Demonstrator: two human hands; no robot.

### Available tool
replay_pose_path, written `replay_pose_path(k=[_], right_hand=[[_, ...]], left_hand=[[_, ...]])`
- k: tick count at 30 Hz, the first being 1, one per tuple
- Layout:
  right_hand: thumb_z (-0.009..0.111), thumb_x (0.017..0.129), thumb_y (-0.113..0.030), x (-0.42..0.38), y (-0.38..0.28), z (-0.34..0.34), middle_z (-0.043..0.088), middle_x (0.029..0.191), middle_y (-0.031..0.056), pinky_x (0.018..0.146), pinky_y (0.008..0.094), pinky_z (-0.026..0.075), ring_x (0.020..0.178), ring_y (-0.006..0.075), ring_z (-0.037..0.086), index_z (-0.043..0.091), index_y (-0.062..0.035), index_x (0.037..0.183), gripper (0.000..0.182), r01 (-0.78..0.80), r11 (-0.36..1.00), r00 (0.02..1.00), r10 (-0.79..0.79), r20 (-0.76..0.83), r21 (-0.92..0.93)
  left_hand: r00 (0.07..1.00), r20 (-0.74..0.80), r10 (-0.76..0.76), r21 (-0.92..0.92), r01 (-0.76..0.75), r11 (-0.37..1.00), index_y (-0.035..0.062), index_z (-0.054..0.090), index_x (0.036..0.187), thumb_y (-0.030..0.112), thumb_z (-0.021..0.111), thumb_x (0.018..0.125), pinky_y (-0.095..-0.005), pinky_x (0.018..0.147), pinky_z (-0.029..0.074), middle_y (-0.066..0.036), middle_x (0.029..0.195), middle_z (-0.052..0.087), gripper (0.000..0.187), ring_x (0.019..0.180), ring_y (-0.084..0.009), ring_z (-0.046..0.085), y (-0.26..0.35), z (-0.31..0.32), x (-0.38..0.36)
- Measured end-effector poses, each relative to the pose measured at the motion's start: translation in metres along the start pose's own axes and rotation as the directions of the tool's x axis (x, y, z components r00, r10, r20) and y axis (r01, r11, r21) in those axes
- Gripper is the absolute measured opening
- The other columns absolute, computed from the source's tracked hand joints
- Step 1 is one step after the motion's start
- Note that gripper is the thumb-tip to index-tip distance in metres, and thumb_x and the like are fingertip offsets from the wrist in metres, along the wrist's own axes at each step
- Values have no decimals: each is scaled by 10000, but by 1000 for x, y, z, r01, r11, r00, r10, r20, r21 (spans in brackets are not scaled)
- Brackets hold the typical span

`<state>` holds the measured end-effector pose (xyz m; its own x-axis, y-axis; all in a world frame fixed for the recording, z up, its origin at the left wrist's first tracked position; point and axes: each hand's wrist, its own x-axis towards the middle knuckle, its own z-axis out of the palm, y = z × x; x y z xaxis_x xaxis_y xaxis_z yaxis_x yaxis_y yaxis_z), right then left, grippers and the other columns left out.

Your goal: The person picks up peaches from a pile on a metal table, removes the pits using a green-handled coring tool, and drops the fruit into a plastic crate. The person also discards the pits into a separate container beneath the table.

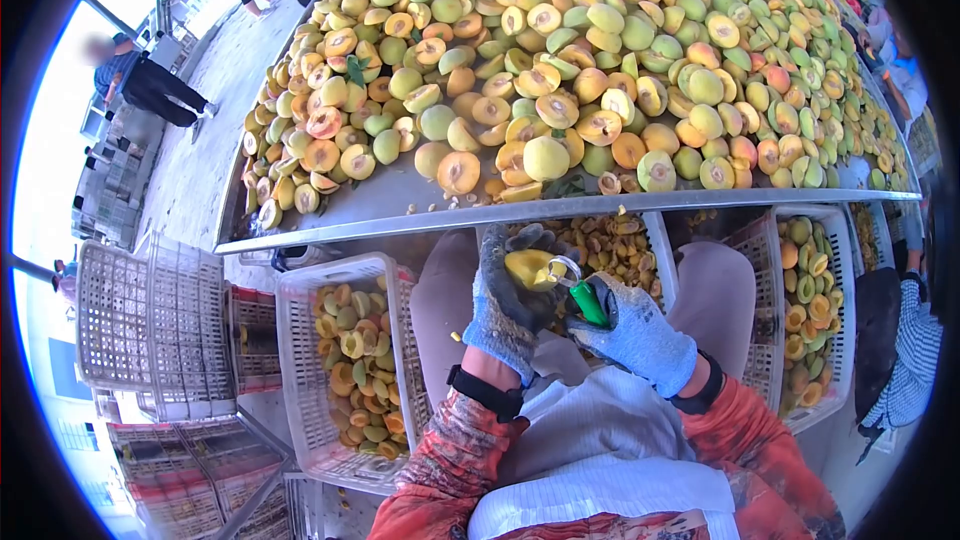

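In my left hand (507, 285), gloved in blue with dark-coated fingers, a yellow peach half (531, 268) is gripped over my lap. My right hand (625, 325), in a matching glove, is closed around the green handle (589, 303) of a pitting tool. The tool's metal ring (567, 269) sits right at the peach half's right edge. Below and beyond the hands, between my knees, a white crate holds pits and scraps (610, 248).
A metal table (400, 224) piled with halved peaches (560, 70) stands ahead. Crates of peach halves flank me, one at left (288, 325) and one at right (848, 315). Stacked crates (150, 315) stand farther left. Several people are in the background, including one standing person (150, 75) at upper left.
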<state>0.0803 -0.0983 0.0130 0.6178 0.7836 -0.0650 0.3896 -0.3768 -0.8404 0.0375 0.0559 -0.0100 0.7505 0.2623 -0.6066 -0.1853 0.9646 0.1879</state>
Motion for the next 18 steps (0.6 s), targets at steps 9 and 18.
replay_pose_path(k=[9, 18], right_hand=[[706, 729, -155, 5, 31, -1, 636, 851, 117, 690, 340, 485, 764, 258, 630, 521, -28, 946, 312, 47, 997, 999, -47, 2, 63], [697, 719, -353, 15, 40, 1, 623, 799, 139, 609, 396, 481, 694, 327, 617, 510, -62, 1065, 490, 46, 994, 998, -41, 52, -102]], left_hand=[[599, 326, 732, 943, -260, -207, 34, 616, 972, 143, 641, 764, -337, 761, 489, -119, 942, 627, 237, 825, -259, 605, 158, -134, -63], [621, 318, 717, 932, -64, -358, 72, 561, 1145, 274, 648, 783, -343, 822, 461, -141, 1033, 629, 423, 931, -271, 611, 157, -22, 18]])
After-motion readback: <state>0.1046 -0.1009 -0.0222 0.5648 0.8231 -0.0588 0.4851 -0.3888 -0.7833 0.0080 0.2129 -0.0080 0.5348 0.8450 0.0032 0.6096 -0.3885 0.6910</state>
